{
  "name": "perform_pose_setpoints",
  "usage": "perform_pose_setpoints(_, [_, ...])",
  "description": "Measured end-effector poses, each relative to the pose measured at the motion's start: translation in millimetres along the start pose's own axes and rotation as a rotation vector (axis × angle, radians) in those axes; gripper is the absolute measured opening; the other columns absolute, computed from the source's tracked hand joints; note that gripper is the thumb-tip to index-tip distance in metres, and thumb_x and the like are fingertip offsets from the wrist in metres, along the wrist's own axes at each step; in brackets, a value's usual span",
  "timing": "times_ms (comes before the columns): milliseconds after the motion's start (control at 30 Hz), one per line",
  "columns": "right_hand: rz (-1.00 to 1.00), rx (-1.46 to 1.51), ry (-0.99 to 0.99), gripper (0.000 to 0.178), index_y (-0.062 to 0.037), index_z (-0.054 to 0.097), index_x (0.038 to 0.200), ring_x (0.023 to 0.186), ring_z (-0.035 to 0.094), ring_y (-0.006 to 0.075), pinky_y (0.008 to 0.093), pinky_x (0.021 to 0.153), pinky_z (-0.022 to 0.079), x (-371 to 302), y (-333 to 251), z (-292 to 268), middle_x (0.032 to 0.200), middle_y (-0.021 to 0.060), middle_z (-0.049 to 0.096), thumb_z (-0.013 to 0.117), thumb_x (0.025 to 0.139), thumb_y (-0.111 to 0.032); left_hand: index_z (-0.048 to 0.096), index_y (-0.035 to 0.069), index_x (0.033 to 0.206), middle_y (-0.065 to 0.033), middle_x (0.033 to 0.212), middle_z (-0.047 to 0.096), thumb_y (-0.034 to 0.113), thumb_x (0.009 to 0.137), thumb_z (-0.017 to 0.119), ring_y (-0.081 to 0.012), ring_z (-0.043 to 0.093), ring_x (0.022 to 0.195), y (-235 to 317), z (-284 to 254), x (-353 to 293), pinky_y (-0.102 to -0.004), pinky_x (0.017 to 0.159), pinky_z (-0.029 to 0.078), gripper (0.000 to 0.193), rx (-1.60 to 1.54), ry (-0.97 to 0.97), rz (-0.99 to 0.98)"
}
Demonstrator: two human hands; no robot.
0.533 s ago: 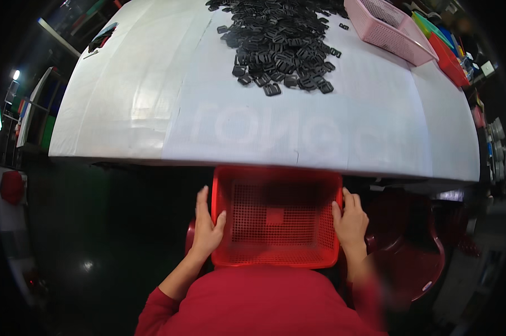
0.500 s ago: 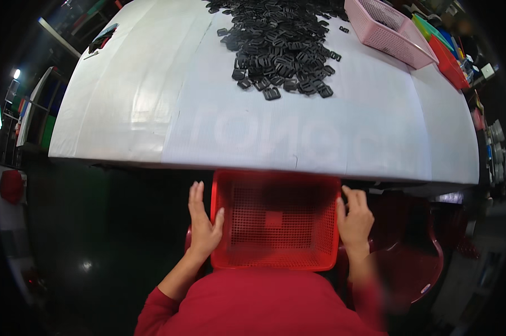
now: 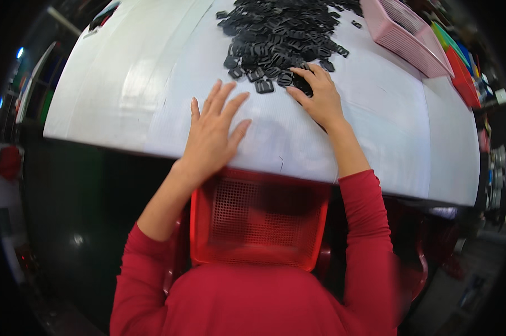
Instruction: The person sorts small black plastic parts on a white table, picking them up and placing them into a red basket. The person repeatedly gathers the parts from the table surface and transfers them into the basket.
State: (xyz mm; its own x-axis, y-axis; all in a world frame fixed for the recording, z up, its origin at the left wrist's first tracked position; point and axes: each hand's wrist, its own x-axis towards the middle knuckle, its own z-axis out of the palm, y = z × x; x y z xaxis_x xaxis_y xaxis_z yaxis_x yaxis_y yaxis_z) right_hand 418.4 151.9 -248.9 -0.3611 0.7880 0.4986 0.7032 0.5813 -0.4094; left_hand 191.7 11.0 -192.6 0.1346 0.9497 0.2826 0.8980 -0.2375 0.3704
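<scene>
A heap of black plastic buckles (image 3: 275, 39) lies on the white-covered table (image 3: 124, 101). My right hand (image 3: 319, 98) reaches the near right edge of the heap, its thumb and fingers apart and curved around a few buckles. Part of what lies under that palm is hidden. My left hand (image 3: 211, 131) hovers over the table's near edge, fingers spread, holding nothing, a little short of the heap. Below the table edge, against my body, sits a red plastic basket (image 3: 197, 229) with perforated walls and no buckles visible inside.
At the far right of the table stands a pink perforated basket (image 3: 398, 42). Beside it are a red bin (image 3: 463, 78) and a green one (image 3: 443, 36). One loose buckle (image 3: 356, 24) lies near the pink basket. A dark red plastic chair (image 3: 418, 274) is at my right.
Both hands have left the sides of the red basket and moved forward over the table. My right hand now touches the buckle heap. The view has shifted slightly.
</scene>
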Motion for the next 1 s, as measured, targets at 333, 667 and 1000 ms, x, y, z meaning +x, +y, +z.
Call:
perform_pose_setpoints(333, [0.226, 0.402, 0.240, 0.018, -0.0072, 0.071, 0.107, 0.087, 0.067, 0.0204, 0.0308, 0.077, 0.052, -3.6, 1.6, -16.2, 0.097, 0.0083, 0.070, 0.065, 0.091, -0.011, 0.046, 0.009, 0.141, -0.0104, 0.150, 0.041, 0.020, 0.094, 0.061, -0.0298, 0.028, 0.146, -23.6, 58.2, 49.4, -0.0521, 0.118, 0.021, 0.051, -0.035, 0.143, 0.277])
perform_pose_setpoints(667, [0.199, 0.041, 0.143, 0.025, -0.0065, 0.070, 0.102, 0.093, 0.064, 0.0264, 0.0366, 0.079, 0.050, -58.6, -46.5, -61.1, 0.097, 0.0081, 0.069, 0.076, 0.080, -0.015, 0.070, 0.010, 0.109, -0.0017, 0.113, 0.067, 0.017, 0.083, 0.073, -0.0210, 0.057, 0.121, -4.1, 54.5, 23.8, -0.0577, 0.117, 0.022, 0.027, -0.052, 0.064, 0.425])
perform_pose_setpoints(1000, [0.193, -0.011, 0.232, 0.018, -0.0031, 0.070, 0.093, 0.080, 0.064, 0.0239, 0.0329, 0.066, 0.053, -78.8, -49.3, -49.2, 0.091, 0.0065, 0.068, 0.076, 0.076, -0.004, 0.071, 0.007, 0.106, -0.0078, 0.097, 0.068, 0.001, 0.083, 0.069, -0.0251, 0.062, 0.088, 16.3, 47.5, 43.9, -0.0361, 0.077, 0.050, 0.024, -0.363, 0.001, 0.190])
